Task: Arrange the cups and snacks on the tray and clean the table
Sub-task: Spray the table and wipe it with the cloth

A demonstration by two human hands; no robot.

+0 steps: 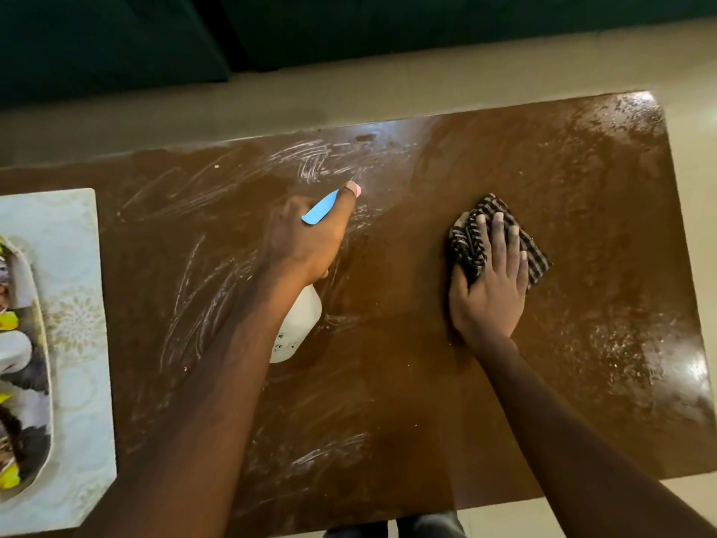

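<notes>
My left hand [306, 238] grips a white spray bottle [297, 328] with a blue trigger, held over the middle of the brown table [562, 180] and aimed at its far side. My right hand [490, 289] presses flat on a black-and-white checked cloth [467, 246] lying on the table to the right of the bottle. Streaks of white foam and wet smears cover the tabletop. At the far left edge an oval tray [40, 343] with snacks and cups, only partly in view, stands on a pale patterned mat [66, 246].
Beige floor [349, 91] lies beyond the table's far edge and past its right edge. Dark green furniture [116, 33] stands at the back. Wet crumbs speckle the table's right end.
</notes>
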